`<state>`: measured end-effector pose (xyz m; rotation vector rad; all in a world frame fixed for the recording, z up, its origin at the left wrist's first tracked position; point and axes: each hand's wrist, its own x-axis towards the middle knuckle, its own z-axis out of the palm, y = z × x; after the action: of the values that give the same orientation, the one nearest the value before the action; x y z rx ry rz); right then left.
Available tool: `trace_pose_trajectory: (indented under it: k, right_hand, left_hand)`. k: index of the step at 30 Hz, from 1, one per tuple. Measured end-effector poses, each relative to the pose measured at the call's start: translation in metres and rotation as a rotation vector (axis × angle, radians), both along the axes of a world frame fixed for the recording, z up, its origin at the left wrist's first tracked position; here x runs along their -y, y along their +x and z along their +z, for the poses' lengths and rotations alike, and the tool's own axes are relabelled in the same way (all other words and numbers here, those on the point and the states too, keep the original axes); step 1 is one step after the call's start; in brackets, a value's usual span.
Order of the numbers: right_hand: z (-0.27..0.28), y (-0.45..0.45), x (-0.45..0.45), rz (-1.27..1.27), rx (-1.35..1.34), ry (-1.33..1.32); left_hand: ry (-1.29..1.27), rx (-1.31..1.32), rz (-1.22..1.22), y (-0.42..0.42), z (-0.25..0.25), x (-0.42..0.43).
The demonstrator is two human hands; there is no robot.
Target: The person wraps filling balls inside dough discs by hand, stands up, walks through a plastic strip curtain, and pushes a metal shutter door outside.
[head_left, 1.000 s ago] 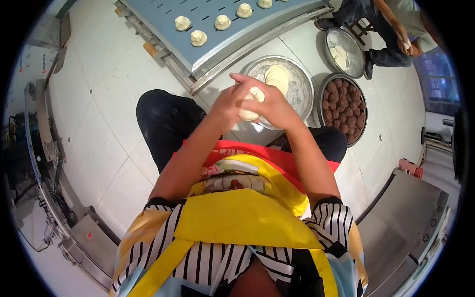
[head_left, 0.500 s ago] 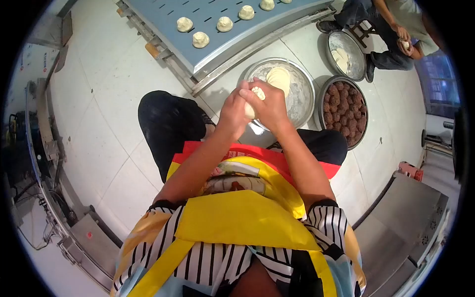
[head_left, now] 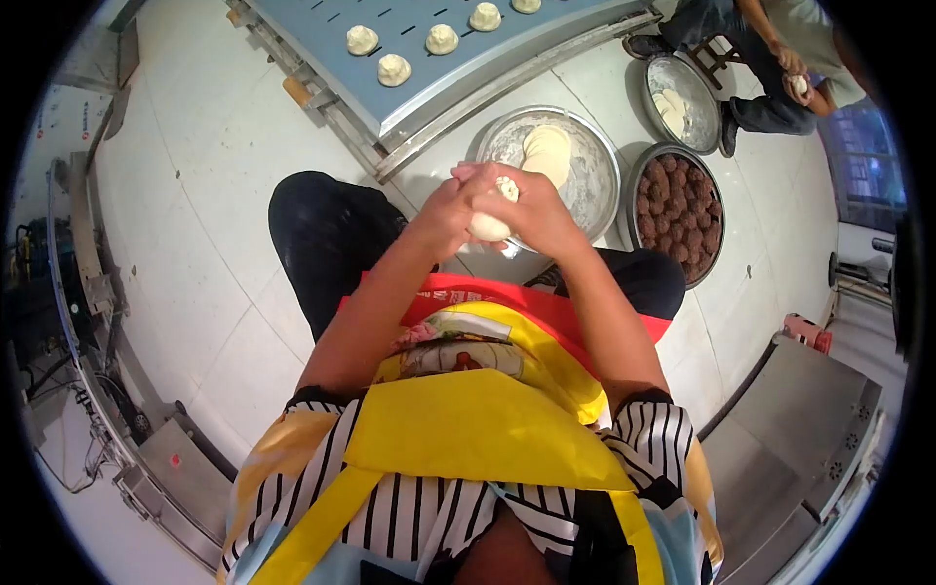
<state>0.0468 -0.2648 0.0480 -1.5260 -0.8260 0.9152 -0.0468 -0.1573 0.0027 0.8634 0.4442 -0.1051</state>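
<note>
Between my two hands is a pale dough bun (head_left: 489,228), its smooth round side toward me and its pleated top showing near my thumbs. My left hand (head_left: 447,213) wraps around one side, while my right hand (head_left: 541,210) closes around the other, with fingers meeting at the top. Just beyond them, a metal bowl (head_left: 615,190) dusted with flour holds a fanned stack of round dough wrappers (head_left: 548,151). To its right stands a pan (head_left: 722,249) of dark brown filling balls (head_left: 680,216).
A blue slotted tray (head_left: 322,24) on a metal frame carries several shaped buns (head_left: 393,70) ahead. At upper right, a co-worker's hands (head_left: 795,73) hold a bun beside another bowl (head_left: 717,132) with wrappers. Metal machines (head_left: 795,419) stand at the sides.
The bun has turned slightly in my hands, showing more of its round side. Both my hands have shifted a little. The tray and bowls sit slightly higher in view.
</note>
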Motion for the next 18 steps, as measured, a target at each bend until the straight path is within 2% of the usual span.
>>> trace_pose_trajectory:
  k: [3,4,6,9,12,13,15,18]
  right_hand:
    - [-0.029,0.002,-0.006,-0.228,0.202,-0.105]
    - [-0.029,0.003,-0.006,-0.182,0.178,-0.097]
    - [-0.018,0.006,-0.004,-0.096,0.129,-0.094]
    - [0.008,0.01,-0.007,-0.177,1.071,0.196]
    - [0.005,0.003,0.003,-0.176,1.018,-0.315]
    - [-0.003,0.002,0.003,-0.22,1.139,-0.195]
    - [-0.007,0.005,0.001,-0.213,1.192,-0.104]
    - [-0.002,0.011,0.003,-0.127,1.196,0.014]
  left_hand:
    - [-0.054,-0.043,0.169,0.013,0.001,0.009]
    - [-0.092,-0.075,0.241,0.015,0.002,0.013]
    - [-0.057,-0.053,0.195,0.012,0.001,0.006]
    - [0.119,0.098,0.271,0.012,-0.01,0.0]
    - [0.252,0.061,0.317,0.015,-0.019,-0.001]
    - [0.342,0.051,0.336,0.017,-0.022,0.0]
    - [0.523,0.023,0.37,0.019,-0.026,0.003]
    - [0.531,0.073,0.411,0.018,-0.022,0.002]
